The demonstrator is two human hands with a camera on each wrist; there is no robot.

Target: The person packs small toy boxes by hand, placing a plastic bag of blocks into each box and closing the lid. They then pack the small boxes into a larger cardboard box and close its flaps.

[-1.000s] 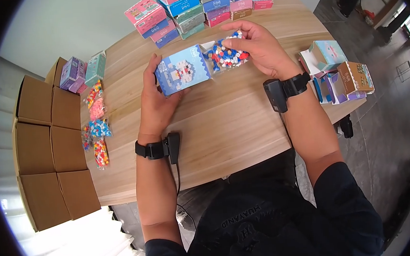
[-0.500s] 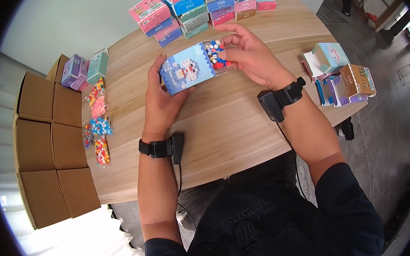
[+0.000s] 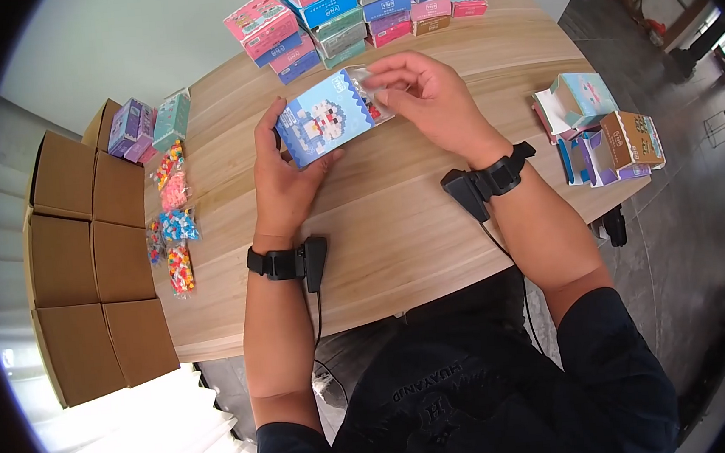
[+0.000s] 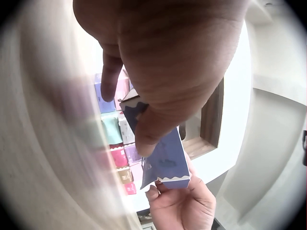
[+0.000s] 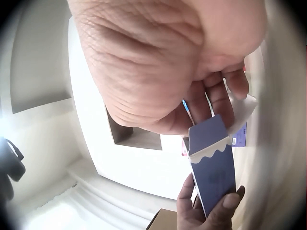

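Note:
My left hand [image 3: 284, 177] grips a light blue box [image 3: 320, 121] with a pixel-style figure printed on its front, tilted above the table. In the left wrist view, the left thumb presses along the side of the box [image 4: 168, 160]. A clear plastic bag of small coloured building bricks [image 3: 373, 105] sits mostly inside the box's right end, with a little plastic and a few bricks showing. My right hand [image 3: 434, 106] pinches the bag at that opening. In the right wrist view, its fingers curl behind the raised end flap [image 5: 208, 134], which partly hides them.
Stacked small boxes [image 3: 338, 24] stand at the table's back. Bags of bricks [image 3: 177, 224] lie along the left side, near more boxes [image 3: 131, 130] and large cardboard cartons [image 3: 63, 259]. Opened boxes [image 3: 598, 135] lie at the right edge of the wooden table [image 3: 406, 240].
The bag of bricks has slid leftward into the box, from mostly outside to mostly inside. My right hand has moved left with it; the left hand keeps holding the box.

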